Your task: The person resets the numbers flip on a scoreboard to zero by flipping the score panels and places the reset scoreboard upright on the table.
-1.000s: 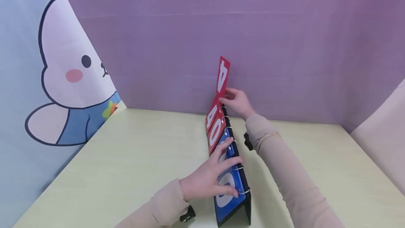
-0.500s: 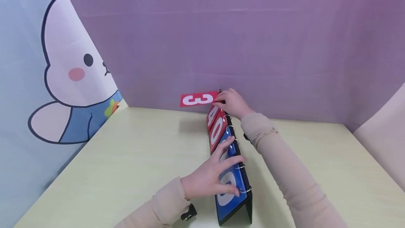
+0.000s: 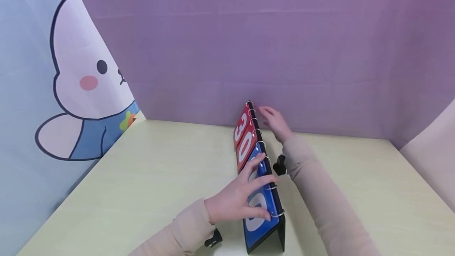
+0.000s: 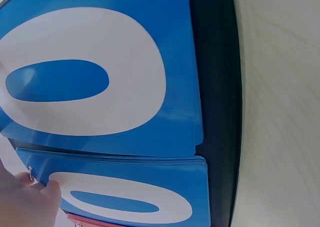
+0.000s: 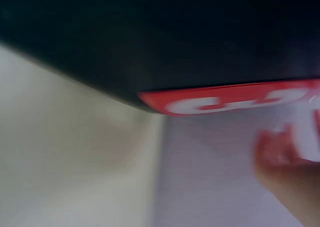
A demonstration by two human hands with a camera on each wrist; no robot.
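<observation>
A tabletop flip scoreboard (image 3: 268, 226) stands tent-like on its black frame, with number cards on metal rings. Two blue cards showing 0 are nearest; one blue card (image 4: 180, 32) fills much of the left wrist view. Beyond them are a red 0 card (image 3: 246, 148) and, at the far end, a red 3 card (image 3: 240, 125). My left hand (image 3: 231, 200) rests spread over the blue cards, its fingertips at the ringed top edge. To the right of the far end, my right hand (image 3: 275, 123) is just apart from the scoreboard, fingers loosely bent, holding nothing.
The pale yellow table (image 3: 170, 177) runs back to a purple cloth backdrop (image 3: 231, 42). On the left hangs a light blue cloth with a cartoon rabbit (image 3: 76, 70). The right wrist view is blurred, mostly the black frame (image 5: 125, 47).
The right hand brought the far red card down from upright to the left and let it go. It now lies showing 3 over the 4. The left hand stayed put.
</observation>
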